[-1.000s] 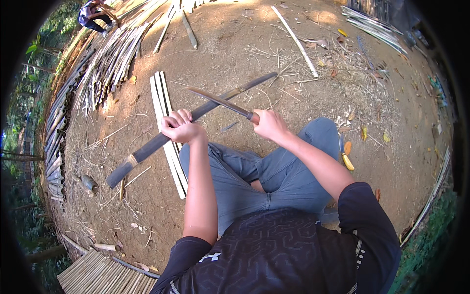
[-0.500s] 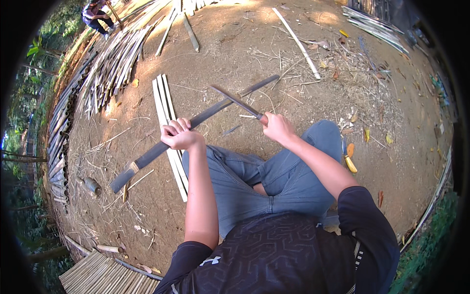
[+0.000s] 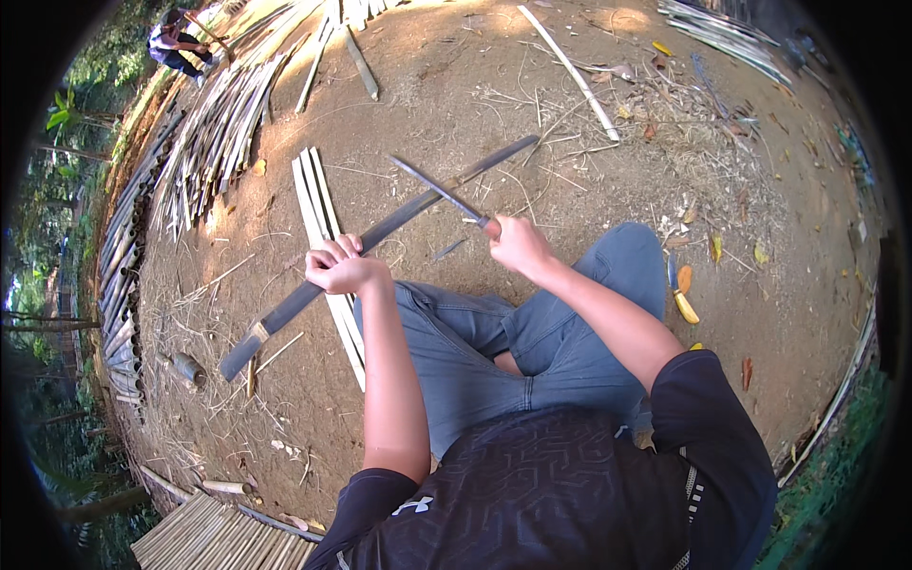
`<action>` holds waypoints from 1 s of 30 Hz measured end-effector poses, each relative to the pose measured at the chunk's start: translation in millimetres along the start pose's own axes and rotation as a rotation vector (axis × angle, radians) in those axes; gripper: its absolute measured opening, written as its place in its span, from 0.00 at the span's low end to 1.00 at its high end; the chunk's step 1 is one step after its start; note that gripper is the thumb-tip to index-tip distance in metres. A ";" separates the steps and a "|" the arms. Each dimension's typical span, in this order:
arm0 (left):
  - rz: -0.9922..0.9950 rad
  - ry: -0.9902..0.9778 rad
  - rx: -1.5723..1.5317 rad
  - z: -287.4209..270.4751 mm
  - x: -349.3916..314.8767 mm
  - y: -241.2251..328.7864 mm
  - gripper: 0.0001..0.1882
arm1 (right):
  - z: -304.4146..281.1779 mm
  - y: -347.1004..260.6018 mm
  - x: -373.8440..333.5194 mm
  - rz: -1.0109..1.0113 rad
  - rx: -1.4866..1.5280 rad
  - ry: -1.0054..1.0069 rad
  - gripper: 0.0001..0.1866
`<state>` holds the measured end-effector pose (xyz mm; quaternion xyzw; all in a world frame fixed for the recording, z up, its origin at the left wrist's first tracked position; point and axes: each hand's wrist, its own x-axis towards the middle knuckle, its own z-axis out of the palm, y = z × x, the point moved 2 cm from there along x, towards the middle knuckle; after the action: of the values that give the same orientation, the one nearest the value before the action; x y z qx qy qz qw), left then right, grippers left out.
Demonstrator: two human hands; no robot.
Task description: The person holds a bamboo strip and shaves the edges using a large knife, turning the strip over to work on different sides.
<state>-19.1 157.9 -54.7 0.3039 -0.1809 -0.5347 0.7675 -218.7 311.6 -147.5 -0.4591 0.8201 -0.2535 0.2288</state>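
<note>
My left hand (image 3: 344, 267) is closed around a long dark bamboo strip (image 3: 285, 312), which runs slantwise from lower left to upper right in front of my bent legs. A paler band marks the strip near its lower left end. In my right hand (image 3: 522, 247) is the wooden handle of a machete (image 3: 429, 180), fingers wrapped round it. Its narrow dark blade points up and left, crossing the strip toward its far end, at a pale patch. Whether the edge bites into the strip I cannot tell. Pale split bamboo strips (image 3: 310, 198) lie on the ground beyond my left hand.
A yellow-handled knife (image 3: 684, 307) lies right of my knee. Piles of bamboo strips (image 3: 214, 133) and dark bamboo poles (image 3: 122, 275) line the left side. Shavings and dry leaves litter the right. A bamboo slat platform (image 3: 214, 537) sits lower left. Another person (image 3: 179, 46) bends at the far left.
My right hand and the machete have moved left and slightly up along the strip. My left hand keeps its grip, and the strip has barely shifted.
</note>
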 end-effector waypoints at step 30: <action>0.008 -0.060 0.032 19.4 -6.5 -2.6 0.18 | -7.5 76.3 41.0 0.432 0.199 0.082 0.09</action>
<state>-35.0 158.0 -41.6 0.2989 -0.2137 -0.5375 0.7590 -291.4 311.8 -195.4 -0.2377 0.8788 -0.2969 0.2881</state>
